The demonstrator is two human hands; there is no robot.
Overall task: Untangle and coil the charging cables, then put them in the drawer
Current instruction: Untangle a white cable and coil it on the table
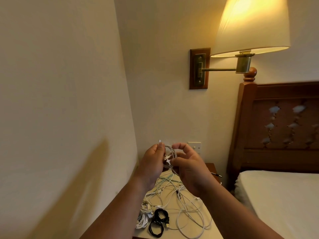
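Both hands are raised above the nightstand and hold one white cable coil between them. My left hand grips the coil's left side, with a white plug end sticking up past its thumb. My right hand pinches the coil's right side with curled fingers. Below them a tangle of loose white cables sprawls over the nightstand top. A coiled black cable with a USB plug lies at the front, beside a coiled white bundle. No drawer is visible.
A cream wall runs close on the left. A lit wall lamp hangs above on a swing arm. The wooden headboard and white mattress stand right of the nightstand. A wall switch sits behind my hands.
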